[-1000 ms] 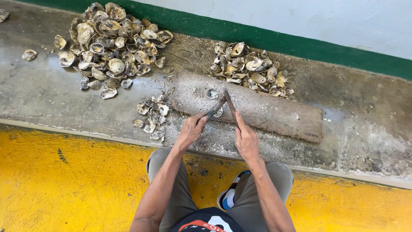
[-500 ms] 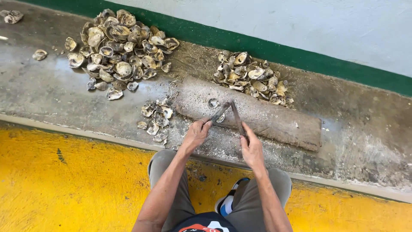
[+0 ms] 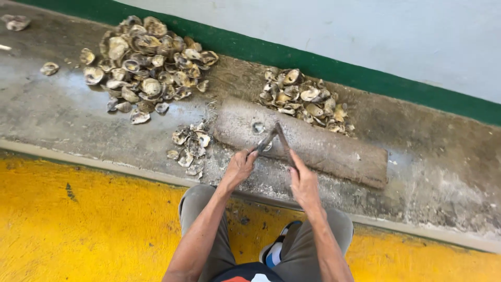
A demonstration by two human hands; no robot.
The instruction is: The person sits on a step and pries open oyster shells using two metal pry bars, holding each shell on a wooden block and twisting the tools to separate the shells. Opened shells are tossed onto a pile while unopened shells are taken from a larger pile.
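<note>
Grey concrete runs under everything in the head view: a rough ledge (image 3: 62, 115) against a wall with a green stripe (image 3: 365, 73), and a yellow floor (image 3: 78, 224) on my side of it. I crouch at the edge, my knees in grey trousers showing below my arms.

On the ledge lies a flat worn board (image 3: 323, 149), set slightly aslant. My left hand (image 3: 239, 167) reaches to its near left end, fingers curled shut around the handle of a short tool (image 3: 266, 142) whose dark tip points up and to the right. My right hand (image 3: 304, 183) holds a second thin blade (image 3: 284, 143), fingers closed along its handle, and the two tools cross in a narrow V just above my hands. Between them, on the board, sits a small oyster (image 3: 263, 146), partly hidden by the metal; I cannot tell whether the tips touch it. Another small shell (image 3: 258, 127) lies on the board just beyond.

A big heap of shells (image 3: 148, 62) spreads on the ledge to the far left, with a few strays (image 3: 49, 68) beside it. A smaller heap (image 3: 305, 99) lies behind the board near the green stripe. A little cluster of shells (image 3: 189, 149) rests just left of the board, near my left hand.
</note>
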